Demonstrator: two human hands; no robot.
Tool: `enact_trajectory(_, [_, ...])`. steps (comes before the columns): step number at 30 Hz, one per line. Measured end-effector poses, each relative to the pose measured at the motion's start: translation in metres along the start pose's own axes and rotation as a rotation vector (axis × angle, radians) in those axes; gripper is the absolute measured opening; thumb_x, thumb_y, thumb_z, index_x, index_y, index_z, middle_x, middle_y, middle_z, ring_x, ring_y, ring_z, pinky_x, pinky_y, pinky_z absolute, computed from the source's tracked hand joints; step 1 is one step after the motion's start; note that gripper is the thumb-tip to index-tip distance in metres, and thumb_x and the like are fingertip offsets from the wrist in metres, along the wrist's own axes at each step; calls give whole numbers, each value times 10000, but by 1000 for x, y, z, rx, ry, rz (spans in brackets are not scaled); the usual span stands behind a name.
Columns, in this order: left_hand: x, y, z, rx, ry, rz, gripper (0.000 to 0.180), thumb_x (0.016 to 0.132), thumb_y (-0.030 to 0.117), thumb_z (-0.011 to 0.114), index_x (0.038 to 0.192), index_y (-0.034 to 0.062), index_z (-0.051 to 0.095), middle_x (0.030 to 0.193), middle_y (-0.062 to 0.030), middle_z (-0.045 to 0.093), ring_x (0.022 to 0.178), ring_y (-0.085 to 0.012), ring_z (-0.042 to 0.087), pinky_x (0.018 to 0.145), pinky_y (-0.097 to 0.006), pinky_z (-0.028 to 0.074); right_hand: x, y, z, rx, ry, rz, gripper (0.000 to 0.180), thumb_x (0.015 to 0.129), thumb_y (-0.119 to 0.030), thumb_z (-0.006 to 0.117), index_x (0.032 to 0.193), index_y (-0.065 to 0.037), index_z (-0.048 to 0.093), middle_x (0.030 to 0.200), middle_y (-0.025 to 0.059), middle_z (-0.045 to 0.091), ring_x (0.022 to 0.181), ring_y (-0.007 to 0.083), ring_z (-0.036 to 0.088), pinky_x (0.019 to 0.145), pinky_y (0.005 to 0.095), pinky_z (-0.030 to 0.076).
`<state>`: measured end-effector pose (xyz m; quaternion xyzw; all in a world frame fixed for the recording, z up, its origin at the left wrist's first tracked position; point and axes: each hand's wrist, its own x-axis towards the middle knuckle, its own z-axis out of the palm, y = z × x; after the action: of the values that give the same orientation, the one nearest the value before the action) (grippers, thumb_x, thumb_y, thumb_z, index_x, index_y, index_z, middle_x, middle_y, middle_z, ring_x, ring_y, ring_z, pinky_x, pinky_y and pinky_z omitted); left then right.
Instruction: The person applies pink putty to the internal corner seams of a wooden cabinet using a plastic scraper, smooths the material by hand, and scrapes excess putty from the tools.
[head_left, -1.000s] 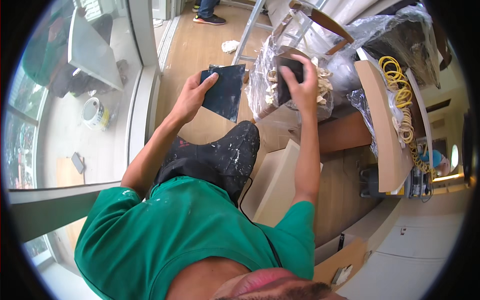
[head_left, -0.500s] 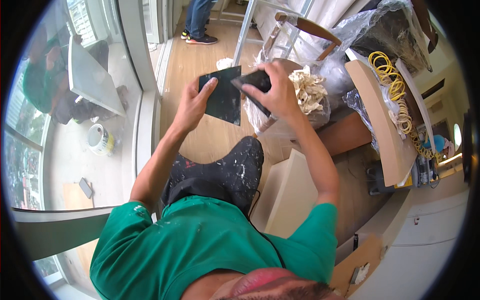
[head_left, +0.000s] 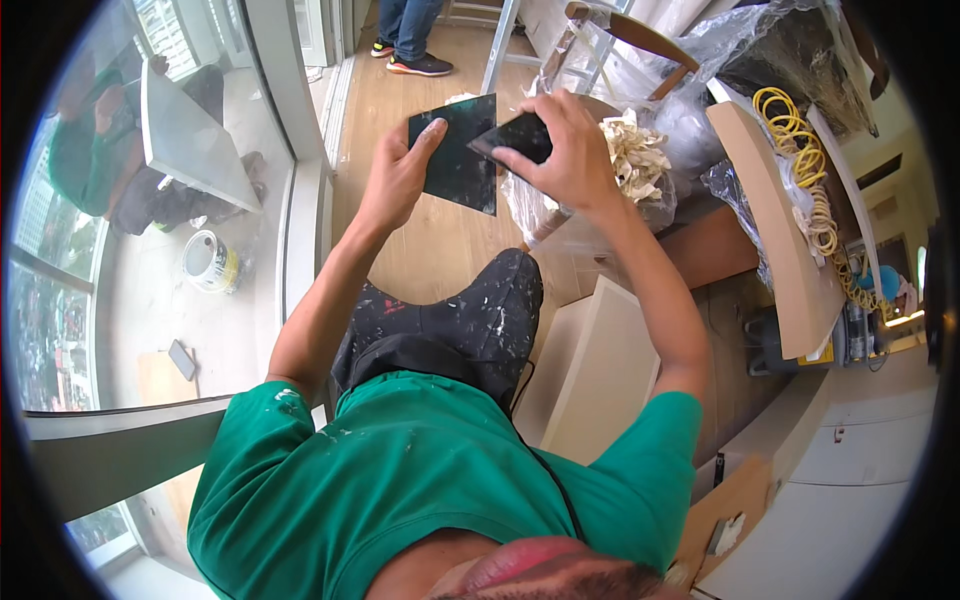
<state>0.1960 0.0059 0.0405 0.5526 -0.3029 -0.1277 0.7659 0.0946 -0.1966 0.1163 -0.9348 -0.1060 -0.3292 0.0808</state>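
Observation:
My left hand grips a thin, dark, four-sided flat plate by its left edge, thumb on top. Closed round a smaller dark flat plate is my right hand, its thumb below and fingers above. The smaller plate's pale, pointed end comes up to the right edge of the larger one; whether they touch I cannot tell. Both are held up in front of me, above my paint-spattered dark trousers.
A plastic bag of crumpled paper lies beyond my right hand. Further right stand a long box and a coiled yellow hose. Ahead are a ladder and another person's legs. Glass is on my left, a bucket beyond it.
Both hands have gone slightly up and to the right in the picture, with the plates still held. The smaller plate has tilted a little. The whole view has shifted slightly.

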Motion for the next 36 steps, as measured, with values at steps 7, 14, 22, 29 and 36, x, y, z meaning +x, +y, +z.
enact_trajectory(7, [-3,-18,2,-200,88,-120,264,1041,218,562,1036,-41,606,881,-24,657,723,-59,585,622,-246,492,-35,-5,12,38,-95,46,511,729,-357,850,1072,-79,593,981,129,542,915,337,587,796,446,488])
enact_trajectory(14, [-5,-41,2,-181,155,-102,277,1039,233,569,1016,-42,601,872,-24,645,729,-55,571,627,-250,488,-52,-7,9,66,-183,32,506,704,-337,862,1048,-82,592,964,118,545,923,331,586,805,440,487])
enact_trajectory(22, [-7,-27,8,9,62,-51,316,1043,259,571,1059,-56,598,845,-2,620,751,-45,541,638,-245,461,5,16,-9,61,62,124,485,699,-301,860,1038,-79,593,974,118,574,924,342,605,794,446,495])
enact_trajectory(29, [2,-15,7,87,-4,-8,339,1055,283,548,1150,-41,583,905,-11,655,784,-48,597,691,-233,500,29,21,2,0,49,76,474,711,-321,850,1036,-89,594,961,115,581,932,335,612,820,452,500])
enact_trajectory(36, [6,-21,9,7,61,10,315,1045,263,568,1067,-48,611,836,7,623,728,-49,521,618,-253,456,16,22,19,56,-2,71,488,705,-310,855,1038,-76,585,970,128,580,925,338,616,813,438,504])
